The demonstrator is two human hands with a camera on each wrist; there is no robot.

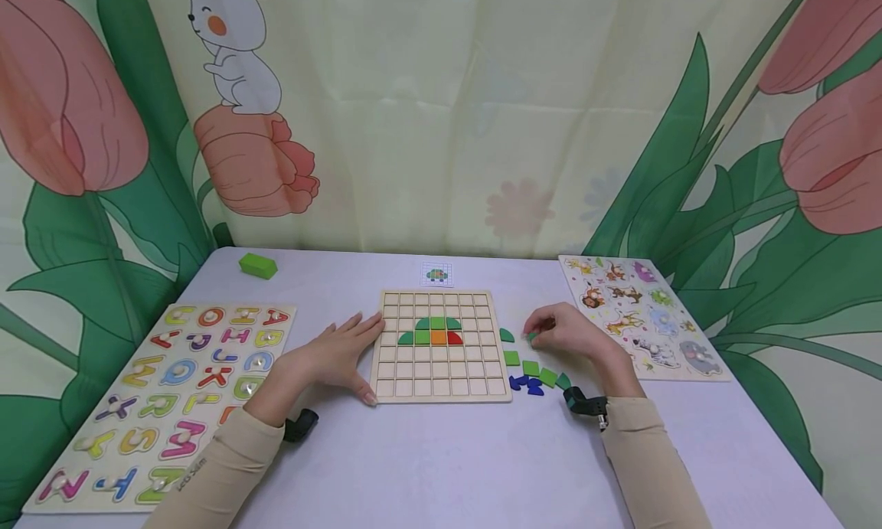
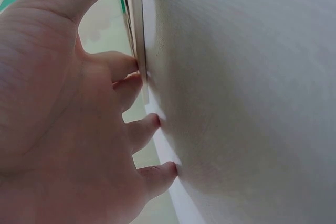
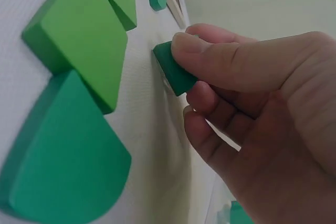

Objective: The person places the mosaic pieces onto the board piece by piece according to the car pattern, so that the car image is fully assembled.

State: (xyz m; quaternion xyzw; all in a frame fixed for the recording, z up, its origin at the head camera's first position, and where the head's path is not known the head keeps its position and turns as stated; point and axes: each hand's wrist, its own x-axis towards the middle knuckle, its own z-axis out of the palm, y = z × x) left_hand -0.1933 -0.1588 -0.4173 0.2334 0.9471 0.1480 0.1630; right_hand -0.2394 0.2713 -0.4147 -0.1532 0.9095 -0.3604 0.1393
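A wooden grid board (image 1: 441, 372) lies mid-table with green, orange and red pieces set in its middle cells. My left hand (image 1: 331, 357) is spread along the board's left side, its fingers straight and touching the edge; the left wrist view shows the fingertips against the board's side (image 2: 137, 30). To the right of the board, my right hand (image 1: 568, 331) pinches a small dark green block (image 3: 173, 67) between thumb and fingers, just above the tabletop. Its full shape is partly hidden by the thumb. Near it lie a green quarter-round block (image 1: 506, 335) and several light green squares (image 1: 530, 368).
Several dark blue pieces (image 1: 535, 387) lie by the board's lower right corner. A small pattern card (image 1: 437, 274) is behind the board. An alphabet puzzle (image 1: 200, 372) is on the left, an animal puzzle (image 1: 641, 315) on the right, a green block (image 1: 258, 266) at the back left.
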